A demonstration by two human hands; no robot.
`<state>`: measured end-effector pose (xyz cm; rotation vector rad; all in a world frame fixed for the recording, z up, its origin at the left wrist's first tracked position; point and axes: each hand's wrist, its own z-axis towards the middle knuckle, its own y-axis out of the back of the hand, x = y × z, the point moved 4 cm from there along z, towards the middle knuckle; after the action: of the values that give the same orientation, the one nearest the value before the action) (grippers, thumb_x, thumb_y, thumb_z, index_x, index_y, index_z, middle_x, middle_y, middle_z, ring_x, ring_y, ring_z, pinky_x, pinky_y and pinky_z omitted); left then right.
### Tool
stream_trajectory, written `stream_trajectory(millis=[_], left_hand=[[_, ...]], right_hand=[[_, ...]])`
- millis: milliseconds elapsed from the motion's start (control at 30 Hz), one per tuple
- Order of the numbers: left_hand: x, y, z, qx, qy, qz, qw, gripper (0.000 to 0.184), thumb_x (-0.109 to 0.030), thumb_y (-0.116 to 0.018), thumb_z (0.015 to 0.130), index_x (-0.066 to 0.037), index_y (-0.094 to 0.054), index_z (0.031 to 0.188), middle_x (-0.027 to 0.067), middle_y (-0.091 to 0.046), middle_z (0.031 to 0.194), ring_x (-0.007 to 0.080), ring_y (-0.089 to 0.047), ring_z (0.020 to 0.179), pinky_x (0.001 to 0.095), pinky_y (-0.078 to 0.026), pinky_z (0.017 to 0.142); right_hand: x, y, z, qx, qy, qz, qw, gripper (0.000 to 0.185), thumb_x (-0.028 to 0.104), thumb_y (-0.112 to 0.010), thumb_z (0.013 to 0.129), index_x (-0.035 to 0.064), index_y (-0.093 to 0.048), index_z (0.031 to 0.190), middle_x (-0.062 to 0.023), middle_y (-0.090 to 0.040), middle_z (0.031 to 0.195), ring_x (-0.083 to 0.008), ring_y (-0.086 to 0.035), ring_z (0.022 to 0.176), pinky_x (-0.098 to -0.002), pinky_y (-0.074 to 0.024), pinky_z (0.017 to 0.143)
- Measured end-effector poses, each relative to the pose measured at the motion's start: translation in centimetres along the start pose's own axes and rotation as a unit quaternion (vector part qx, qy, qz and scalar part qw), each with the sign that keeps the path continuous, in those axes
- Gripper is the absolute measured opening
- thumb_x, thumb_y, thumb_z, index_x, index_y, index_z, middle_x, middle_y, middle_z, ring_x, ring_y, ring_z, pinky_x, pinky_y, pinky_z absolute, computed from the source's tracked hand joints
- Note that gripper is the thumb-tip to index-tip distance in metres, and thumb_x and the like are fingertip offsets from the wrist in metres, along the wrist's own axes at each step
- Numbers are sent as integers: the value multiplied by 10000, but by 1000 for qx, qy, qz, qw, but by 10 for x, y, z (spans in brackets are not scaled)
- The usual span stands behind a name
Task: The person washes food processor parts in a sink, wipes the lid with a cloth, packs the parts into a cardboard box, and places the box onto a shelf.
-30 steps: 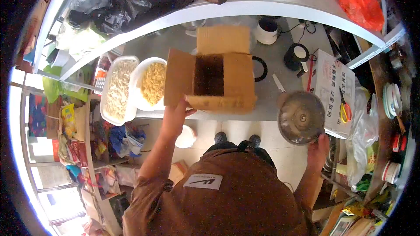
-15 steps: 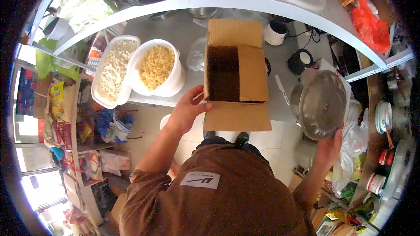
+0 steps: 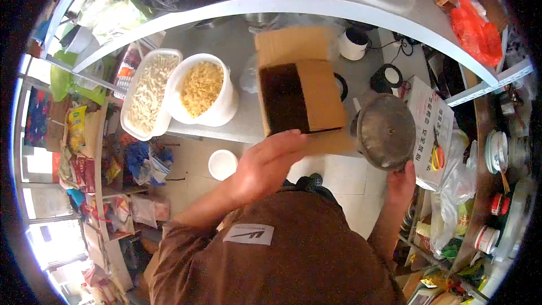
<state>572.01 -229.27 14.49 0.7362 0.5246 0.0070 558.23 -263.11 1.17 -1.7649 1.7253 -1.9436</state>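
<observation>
An open cardboard box point(image 3: 324, 96) stands on the grey table point(image 3: 226, 36), its dark inside showing and its flaps spread. My left hand point(image 3: 270, 161) is at the box's front edge, over the near flap; its fingers are stretched out and hold nothing. On the right, my right hand point(image 3: 402, 179) grips the lower rim of a round metal pan point(image 3: 387, 131), which is raised beside the box with a round face turned up. Left of the box, a white bucket of yellow crumbly food point(image 3: 201, 88) sits against a white tray of pale pieces point(image 3: 149, 95).
A white printed carton point(image 3: 432, 121) with red-and-yellow scissors point(image 3: 438, 157) lies at the right. Behind are a white cup-like container point(image 3: 354, 43) and a black round object point(image 3: 386, 78). A shelf bar point(image 3: 271, 4) arches over the table. A white round lid point(image 3: 222, 164) is on the floor.
My left hand has moved right along the box's front edge and let go of its corner. The pan has come left, nearer the box, uncovering the printed carton. The box has tilted slightly.
</observation>
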Motion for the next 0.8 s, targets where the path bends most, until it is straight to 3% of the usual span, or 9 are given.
stream_trajectory(millis=[67, 100, 233, 333, 467, 533, 567, 633, 800], left_hand=[[-1, -14, 25, 80, 206, -19, 975, 228, -23, -616, 824, 13, -613, 1049, 213, -604, 1178, 380, -614, 1030, 429, -522, 846], [5, -18, 32, 78, 230, -4, 970, 218, -127, -589, 872, 18, -614, 1033, 206, -623, 1135, 384, -615, 991, 421, -514, 843], [16, -34, 59, 247, 274, 61, 927, 378, -325, -564, 903, -4, -598, 1099, 233, -655, 951, 400, -627, 925, 460, -507, 790], [13, -49, 63, 332, 337, 130, 871, 537, -378, -602, 873, -1, -507, 1243, 243, -653, 934, 403, -630, 915, 469, -507, 790], [3, -50, 67, 378, 325, 154, 853, 700, -405, -646, 836, 7, -392, 1342, 256, -642, 996, 408, -619, 959, 471, -502, 823], [13, -49, 53, 398, 267, 163, 863, 797, -361, -715, 768, -18, -334, 1378, 247, -527, 1257, 382, -519, 1168, 417, -460, 930], [18, -49, 45, 398, 268, 168, 861, 797, -361, -715, 768, -18, -334, 1378, 247, -527, 1257, 382, -519, 1168, 417, -460, 930], [11, -45, 43, 302, 185, 152, 923, 813, -194, -714, 744, -21, -296, 1419, 228, -392, 1412, 375, -396, 1301, 406, -400, 1028], [-24, -71, 65, 250, 158, 75, 952, 766, 32, -572, 724, -26, -296, 1435, 221, -338, 1456, 368, -348, 1347, 408, -341, 1102]], right_hand=[[0, -3, 0, 11, -6, 19, 1000, 332, 141, -614, 914, 30, -538, 1217, -75, -612, 1208, -182, -595, 1069, -330, -502, 884], [0, -3, 0, 20, -11, 36, 999, 316, 119, -624, 905, 48, -551, 1204, -61, -622, 1195, -161, -602, 1041, -305, -507, 862], [2, 8, 6, 5, -27, 51, 998, 286, 131, -625, 907, 70, -561, 1178, -35, -635, 1149, -129, -604, 962, -273, -500, 804], [4, 16, 8, 23, -5, 33, 999, 263, 171, -604, 925, 50, -555, 1154, -46, -632, 1133, -151, -616, 940, -295, -516, 788], [6, 36, 16, 49, -12, 24, 998, 276, 174, -604, 927, 55, -542, 1168, -47, -623, 1153, -151, -603, 965, -318, -510, 826], [9, 37, 17, 39, -20, 15, 999, 294, 175, -612, 923, 64, -533, 1184, -45, -609, 1179, -142, -587, 966, -311, -491, 846], [10, 39, 18, 37, -24, 17, 999, 297, 173, -603, 928, 56, -526, 1190, -55, -604, 1187, -152, -584, 979, -329, -486, 870], [10, 43, 20, 39, -33, 20, 999, 301, 171, -595, 932, 49, -519, 1196, -65, -599, 1194, -163, -582, 992, -347, -481, 895], [10, 48, 29, 61, -38, 31, 997, 292, 166, -587, 932, 41, -522, 1187, -73, -597, 1205, -175, -582, 1022, -370, -480, 916]])
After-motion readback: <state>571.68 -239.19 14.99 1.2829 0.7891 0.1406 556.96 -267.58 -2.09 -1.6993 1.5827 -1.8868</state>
